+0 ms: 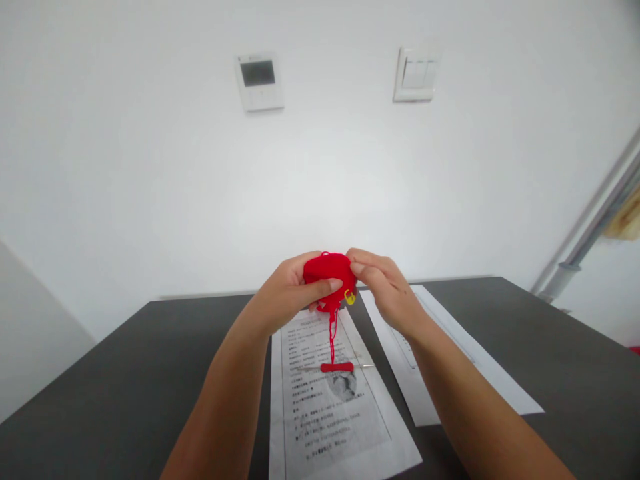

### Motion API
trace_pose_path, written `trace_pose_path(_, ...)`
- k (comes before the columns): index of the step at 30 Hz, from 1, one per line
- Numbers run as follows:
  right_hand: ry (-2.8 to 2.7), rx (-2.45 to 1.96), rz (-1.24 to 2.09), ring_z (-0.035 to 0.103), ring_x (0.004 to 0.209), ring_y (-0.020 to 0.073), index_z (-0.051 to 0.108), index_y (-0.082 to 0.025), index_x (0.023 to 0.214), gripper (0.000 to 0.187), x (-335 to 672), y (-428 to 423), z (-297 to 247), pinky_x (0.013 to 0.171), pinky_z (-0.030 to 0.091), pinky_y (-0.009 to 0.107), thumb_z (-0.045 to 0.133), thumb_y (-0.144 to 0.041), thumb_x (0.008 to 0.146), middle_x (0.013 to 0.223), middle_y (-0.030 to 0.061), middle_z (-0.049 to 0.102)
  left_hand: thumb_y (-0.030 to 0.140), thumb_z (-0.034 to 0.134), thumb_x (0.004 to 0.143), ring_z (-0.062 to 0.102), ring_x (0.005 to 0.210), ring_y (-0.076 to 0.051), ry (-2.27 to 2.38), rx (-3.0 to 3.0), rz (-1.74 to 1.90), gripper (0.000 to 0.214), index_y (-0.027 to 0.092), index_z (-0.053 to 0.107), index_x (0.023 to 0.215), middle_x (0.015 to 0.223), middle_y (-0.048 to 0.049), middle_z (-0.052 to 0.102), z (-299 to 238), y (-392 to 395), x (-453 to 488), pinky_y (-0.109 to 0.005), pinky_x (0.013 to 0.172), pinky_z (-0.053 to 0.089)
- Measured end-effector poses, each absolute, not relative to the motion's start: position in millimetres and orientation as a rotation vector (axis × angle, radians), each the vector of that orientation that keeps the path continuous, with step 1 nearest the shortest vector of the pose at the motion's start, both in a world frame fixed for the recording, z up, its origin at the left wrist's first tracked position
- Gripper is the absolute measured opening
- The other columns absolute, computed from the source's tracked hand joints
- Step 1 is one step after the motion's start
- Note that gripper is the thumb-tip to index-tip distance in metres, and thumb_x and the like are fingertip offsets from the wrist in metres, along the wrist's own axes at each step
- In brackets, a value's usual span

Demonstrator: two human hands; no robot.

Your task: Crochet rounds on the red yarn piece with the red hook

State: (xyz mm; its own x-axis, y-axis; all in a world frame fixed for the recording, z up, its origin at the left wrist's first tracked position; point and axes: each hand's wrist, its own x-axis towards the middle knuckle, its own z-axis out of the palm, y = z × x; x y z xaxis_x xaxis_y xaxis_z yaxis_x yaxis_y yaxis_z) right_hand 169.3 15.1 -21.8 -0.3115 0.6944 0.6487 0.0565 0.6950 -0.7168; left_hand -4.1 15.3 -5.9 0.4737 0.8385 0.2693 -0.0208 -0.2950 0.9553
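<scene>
A red crocheted piece [327, 270] is held up above the table between both hands. My left hand [295, 287] grips its left side, the thumb lying across the front and the other fingers mostly hidden behind. At the right edge, my right hand [383, 287] pinches the piece between thumb and fingers. A yellow stitch marker [350, 297] hangs from the lower right of the piece. Red yarn [332, 337] runs down from it to a small red strip [337, 367] over the printed sheet. A thin metal tool, perhaps a crochet hook [367, 365], lies beside that strip.
The printed sheet [320, 427] with text and a picture lies on the dark table [125, 387]. A second paper [450, 340] is under my right forearm. On the white wall behind are a control panel [260, 83] and a switch [415, 75]. A grey pipe [595, 230] stands right.
</scene>
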Motion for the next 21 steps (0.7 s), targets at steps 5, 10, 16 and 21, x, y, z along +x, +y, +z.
trace_pose_path(5, -1.785, -0.596, 0.735, 0.042, 0.056, 0.012, 0.04, -0.022, 0.062, 0.026, 170.4, 14.4, -21.9, 0.054, 0.03, 0.027, 0.039, -0.022, 0.088, 0.058, -0.0044, 0.043, 0.02, 0.075, 0.074, 0.045, 0.052, -0.006, 0.707, 1.66, 0.99, 0.017, 0.016, 0.06, 0.078, 0.061, 0.0061, 0.056, -6.0, 14.4, -5.4, -0.02, 0.051, 0.038)
trace_pose_path(10, -1.785, -0.575, 0.764, 0.042, 0.055, 0.0119, 0.042, -0.022, 0.063, 0.025, 169.6, 15.5, -21.8, 0.053, 0.031, 0.027, 0.039, -0.022, 0.087, 0.058, -0.0043, 0.044, 0.023, 0.076, 0.073, 0.047, 0.053, -0.007, 0.701, 1.637, 0.969, 0.018, 0.016, 0.061, 0.078, 0.062, 0.0054, 0.057, -6.3, 14.7, -5.7, -0.02, 0.051, 0.038)
trace_pose_path(16, -1.792, -0.564, 0.767, 0.041, 0.054, 0.0116, 0.04, -0.022, 0.061, 0.025, 168.1, 14.4, -21.0, 0.052, 0.03, 0.026, 0.039, -0.021, 0.086, 0.057, -0.0045, 0.042, 0.03, 0.076, 0.074, 0.05, 0.059, -0.009, 0.715, 1.635, 0.959, 0.022, 0.014, 0.064, 0.084, 0.071, -0.0002, 0.062, -7.1, 15.0, -6.5, -0.022, 0.053, 0.039)
trace_pose_path(21, -1.806, -0.575, 0.76, 0.039, 0.053, 0.0113, 0.038, -0.022, 0.061, 0.027, 168.8, 13.5, -21.3, 0.051, 0.028, 0.026, 0.039, -0.022, 0.088, 0.056, -0.005, 0.04, 0.03, 0.076, 0.075, 0.05, 0.059, -0.009, 0.709, 1.645, 0.94, 0.022, 0.015, 0.066, 0.088, 0.071, -0.0002, 0.062, -7.8, 15.2, -7.2, -0.022, 0.054, 0.038)
